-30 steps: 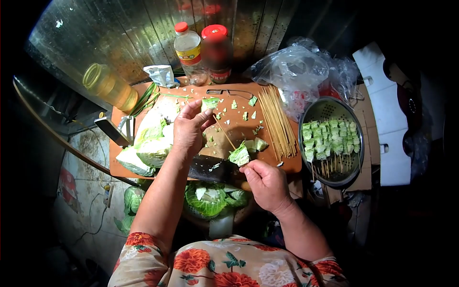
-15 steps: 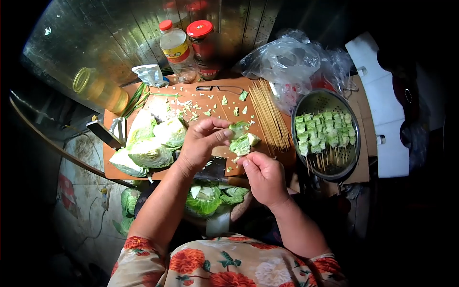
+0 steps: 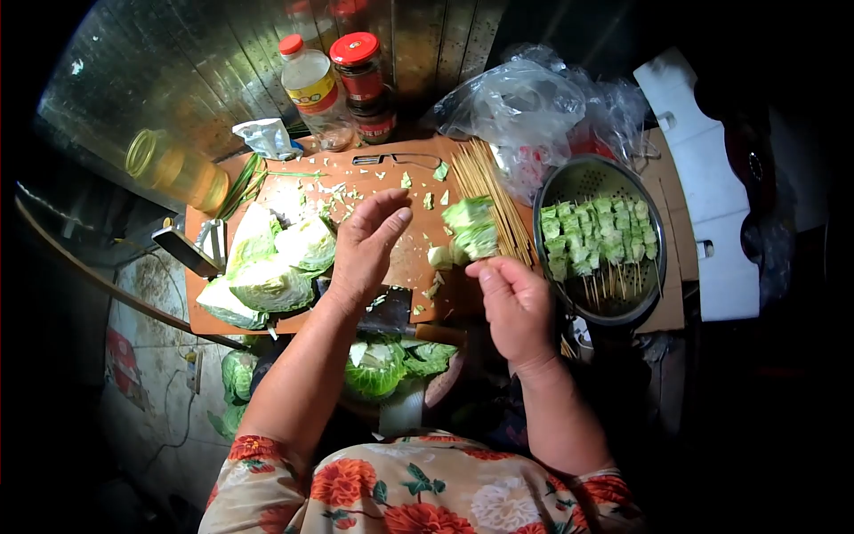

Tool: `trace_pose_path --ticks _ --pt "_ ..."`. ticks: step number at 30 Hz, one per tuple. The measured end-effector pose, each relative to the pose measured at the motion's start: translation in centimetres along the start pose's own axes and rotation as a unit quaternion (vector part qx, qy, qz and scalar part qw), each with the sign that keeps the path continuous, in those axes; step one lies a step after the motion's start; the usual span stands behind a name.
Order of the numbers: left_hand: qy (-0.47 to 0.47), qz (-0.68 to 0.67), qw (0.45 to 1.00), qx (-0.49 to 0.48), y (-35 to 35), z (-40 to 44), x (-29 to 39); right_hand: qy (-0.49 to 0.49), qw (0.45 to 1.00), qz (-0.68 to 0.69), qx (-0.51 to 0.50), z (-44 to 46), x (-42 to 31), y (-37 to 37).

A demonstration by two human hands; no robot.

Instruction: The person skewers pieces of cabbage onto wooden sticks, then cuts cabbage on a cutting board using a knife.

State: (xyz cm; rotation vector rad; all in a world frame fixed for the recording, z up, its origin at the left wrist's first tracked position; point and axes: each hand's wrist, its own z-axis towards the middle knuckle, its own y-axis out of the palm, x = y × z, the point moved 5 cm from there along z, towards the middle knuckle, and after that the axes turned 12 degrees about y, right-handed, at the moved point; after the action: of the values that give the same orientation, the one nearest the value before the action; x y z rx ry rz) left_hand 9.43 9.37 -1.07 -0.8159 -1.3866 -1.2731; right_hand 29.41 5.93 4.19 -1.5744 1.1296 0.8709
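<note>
My right hand (image 3: 513, 303) pinches a cabbage skewer (image 3: 471, 227) at its lower end; the green leaf pieces are smeared by motion and most of the stick is hidden. My left hand (image 3: 366, 245) is raised over the cutting board (image 3: 391, 182), empty, with thumb and fingers apart. Cut cabbage wedges (image 3: 276, 276) lie on the board to its left. Beneath my wrists a cleaver (image 3: 389, 310) rests at the board's near edge. Beyond my right hand, bare bamboo skewers (image 3: 489, 191) lie in a bundle.
At right, a metal colander (image 3: 583, 169) holds several finished cabbage skewers (image 3: 600, 236). Behind the board stand a bottle (image 3: 313, 89), a red-lidded jar (image 3: 358, 67) and a clear plastic bag (image 3: 525, 102). An oil jar (image 3: 178, 173) leans at left. More cabbage (image 3: 374, 369) sits below the board.
My left hand has let go of the cabbage and opened. My right hand has moved right with the skewer, away from the left hand. The view has shifted slightly.
</note>
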Motion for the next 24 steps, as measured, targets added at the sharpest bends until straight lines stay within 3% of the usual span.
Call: trace_pose_path --ticks 3,5,7,8,10,11,13,14,18,20,24 --pt "-0.030 0.113 0.993 -0.032 -0.1 0.6 -3.0 0.002 0.999 0.040 0.029 0.3 -0.3 -1.4" --pt "-0.083 0.268 0.953 -0.119 1.2 0.4 -3.6 0.005 0.996 0.085 0.029 0.1 -0.7 -1.9" --pt "-0.036 0.392 0.901 -0.182 2.3 0.8 -5.7 0.007 0.995 0.100 0.028 0.0 -0.7 -2.0" --pt "-0.036 0.391 0.901 -0.184 2.8 0.9 -6.7 0.002 0.995 0.097 0.025 0.0 -0.7 -2.0" --pt "0.024 0.572 0.772 -0.277 4.6 0.8 -8.2 0.002 0.995 0.098 0.017 -0.1 -0.8 -2.1" --pt "0.024 0.571 0.772 -0.279 4.9 1.0 -9.4 0.003 0.995 0.099 0.019 -0.1 -0.8 -2.2" --pt "-0.023 0.657 0.656 -0.370 6.0 1.0 -11.0 -0.012 0.996 0.089 0.016 -0.1 -0.8 -2.3" --pt "0.001 0.662 0.673 -0.328 6.1 0.7 -10.8 -0.018 0.996 0.087 0.015 -0.1 -0.7 -2.4" --pt "0.020 0.641 0.692 -0.332 6.8 0.3 -10.3 -0.024 0.997 0.071 0.021 -0.2 -0.7 -2.7" --pt "0.094 0.612 0.710 -0.336 7.2 -0.2 -9.7 -0.028 0.997 0.072 0.020 -0.2 -0.8 -2.6" --pt "0.139 0.586 0.706 -0.374 7.6 -1.1 -9.1 -0.046 0.997 0.052 0.023 -0.4 -1.0 -2.3"
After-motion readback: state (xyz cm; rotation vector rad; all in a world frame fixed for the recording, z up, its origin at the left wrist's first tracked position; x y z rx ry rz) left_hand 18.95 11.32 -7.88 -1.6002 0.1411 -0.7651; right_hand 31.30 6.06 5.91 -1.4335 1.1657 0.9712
